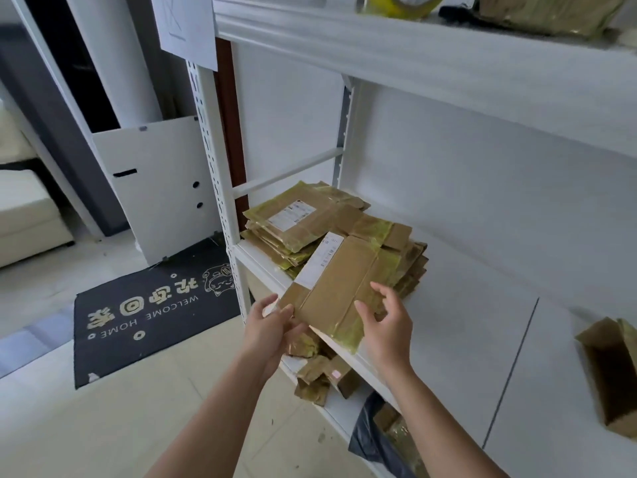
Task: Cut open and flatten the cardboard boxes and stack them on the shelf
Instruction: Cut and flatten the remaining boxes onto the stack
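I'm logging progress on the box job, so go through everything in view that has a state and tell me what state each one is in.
flattened box: flat, near end off the stack, overhanging the shelf edge
left hand: pinches the flattened box's near left corner
right hand: fingers loosely spread at the box's near right edge, gripping nothing
stack of flattened boxes: lying flat on the shelf
uncut box: still unflattened, on the shelf at right
tape roll: on top shelf

The single head-worn wide-angle camera looked forward and down from close above the person's forearms, facing a white shelf slightly to the right, with floor and a doormat filling the left of its view.
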### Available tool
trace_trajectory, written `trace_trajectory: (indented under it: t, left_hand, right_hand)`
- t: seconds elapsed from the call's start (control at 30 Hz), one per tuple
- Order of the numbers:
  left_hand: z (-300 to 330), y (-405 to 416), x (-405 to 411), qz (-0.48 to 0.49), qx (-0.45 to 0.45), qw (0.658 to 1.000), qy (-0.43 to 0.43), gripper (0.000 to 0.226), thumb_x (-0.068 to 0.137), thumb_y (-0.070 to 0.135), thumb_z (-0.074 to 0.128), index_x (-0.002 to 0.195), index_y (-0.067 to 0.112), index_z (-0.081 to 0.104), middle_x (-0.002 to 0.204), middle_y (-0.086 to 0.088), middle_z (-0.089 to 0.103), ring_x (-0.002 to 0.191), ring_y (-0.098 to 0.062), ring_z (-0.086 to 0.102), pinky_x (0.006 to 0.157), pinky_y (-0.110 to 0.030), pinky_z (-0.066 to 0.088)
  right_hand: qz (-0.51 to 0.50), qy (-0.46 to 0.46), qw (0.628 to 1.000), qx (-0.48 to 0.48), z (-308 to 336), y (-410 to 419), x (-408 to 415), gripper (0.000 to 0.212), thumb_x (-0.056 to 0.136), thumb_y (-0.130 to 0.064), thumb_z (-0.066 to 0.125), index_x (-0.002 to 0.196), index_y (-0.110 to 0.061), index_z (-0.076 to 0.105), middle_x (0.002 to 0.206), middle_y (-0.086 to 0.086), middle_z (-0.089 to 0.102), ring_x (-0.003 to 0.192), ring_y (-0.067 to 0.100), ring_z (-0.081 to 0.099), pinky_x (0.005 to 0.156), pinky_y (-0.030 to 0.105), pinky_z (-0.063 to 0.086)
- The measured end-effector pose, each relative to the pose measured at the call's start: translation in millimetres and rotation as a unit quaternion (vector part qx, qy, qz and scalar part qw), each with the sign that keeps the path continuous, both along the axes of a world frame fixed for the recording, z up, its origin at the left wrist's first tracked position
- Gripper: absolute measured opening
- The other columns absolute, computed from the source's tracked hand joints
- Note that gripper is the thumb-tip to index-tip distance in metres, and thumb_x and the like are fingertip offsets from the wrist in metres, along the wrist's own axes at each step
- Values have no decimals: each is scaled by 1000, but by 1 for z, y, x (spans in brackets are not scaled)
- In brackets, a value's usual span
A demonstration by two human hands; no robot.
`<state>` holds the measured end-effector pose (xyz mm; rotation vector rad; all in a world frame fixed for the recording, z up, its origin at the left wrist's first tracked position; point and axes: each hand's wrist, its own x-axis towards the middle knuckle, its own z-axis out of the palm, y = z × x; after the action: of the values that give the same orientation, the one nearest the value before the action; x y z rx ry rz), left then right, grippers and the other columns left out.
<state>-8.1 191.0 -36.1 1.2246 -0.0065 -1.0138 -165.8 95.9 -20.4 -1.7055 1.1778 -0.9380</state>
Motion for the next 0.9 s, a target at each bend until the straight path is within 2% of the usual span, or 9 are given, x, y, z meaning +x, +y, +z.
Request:
trace_trajectory:
  t: [0.07, 0.2, 0.3, 0.43, 0.53, 0.6, 0.7, 0.77, 0.9]
  left_hand:
    - [13, -21, 18, 14, 0, 999, -36, 35, 94, -7, 56, 118, 18, 50, 101, -17, 61, 68, -21, 68, 63, -33, 62]
    - [38, -66, 56, -3, 0, 995, -96, 29, 95, -4, 55, 122, 5, 58, 112, -17, 62, 79, -20, 65, 64, -26, 57]
    - [49, -96, 88, -3, 6, 989, -146, 37, 93, -2, 60, 127, 11, 57, 116, -13, 62, 80, -19, 66, 61, -22, 56]
    - [49, -133, 136, -36, 52, 971, -231, 51, 87, -9, 63, 132, 13, 55, 109, -5, 60, 83, -18, 65, 70, -30, 59]
    - [41, -157, 174, -70, 86, 945, -307, 59, 87, -5, 65, 140, 17, 51, 112, -5, 63, 83, -15, 63, 74, -26, 56]
    - [29, -171, 198, -105, 110, 917, -369, 62, 90, 2, 66, 145, 18, 44, 117, -4, 63, 83, -11, 61, 68, -18, 49]
    - [11, -188, 230, -189, 162, 858, -450, 58, 94, 10, 62, 148, 15, 41, 126, -5, 61, 100, -20, 63, 81, -28, 53]
    - [-5, -197, 249, -244, 191, 812, -496, 48, 94, 20, 62, 140, 14, 48, 109, -3, 63, 95, -21, 62, 82, -35, 53]
    - [-33, -215, 274, -342, 271, 664, -607, 40, 93, 44, 61, 128, 26, 58, 119, -6, 40, 116, -25, 39, 94, -40, 43]
  right_hand:
    - [11, 8, 1000, -4, 3, -21, 20, 37, 92, -21, 68, 128, -14, 59, 124, -3, 59, 117, 18, 55, 77, 5, 39]
    - [74, 34, 997, -6, 11, -64, 64, 46, 96, -39, 60, 136, -19, 52, 138, -3, 55, 120, 5, 47, 91, 19, 37]
    - [121, 44, 991, 27, 12, -92, 93, 55, 94, -50, 58, 141, -29, 42, 145, -8, 45, 120, 2, 41, 91, 19, 39]
    - [118, 67, 989, 54, 13, -123, 137, 58, 96, -41, 59, 147, -31, 32, 154, -2, 34, 135, 18, 43, 105, 41, 47]
    - [93, 80, 990, 66, 14, -145, 177, 60, 98, -33, 59, 150, -28, 31, 158, -2, 30, 140, 23, 39, 111, 41, 40]
    - [78, 106, 990, 59, 11, -156, 202, 60, 99, -29, 57, 152, -26, 29, 158, -1, 30, 144, 22, 33, 111, 36, 34]
    - [40, 162, 981, 99, -4, -165, 239, 60, 102, -24, 53, 155, -21, 25, 158, 6, 30, 144, 24, 31, 112, 33, 32]
    - [20, 204, 970, 133, -16, -167, 259, 61, 103, -21, 51, 156, -17, 22, 156, 10, 33, 139, 27, 38, 106, 31, 38]
    - [-34, 279, 944, 174, -33, -177, 287, 60, 101, -1, 47, 155, -16, 25, 155, 15, 21, 113, 26, 52, 80, 26, 46]
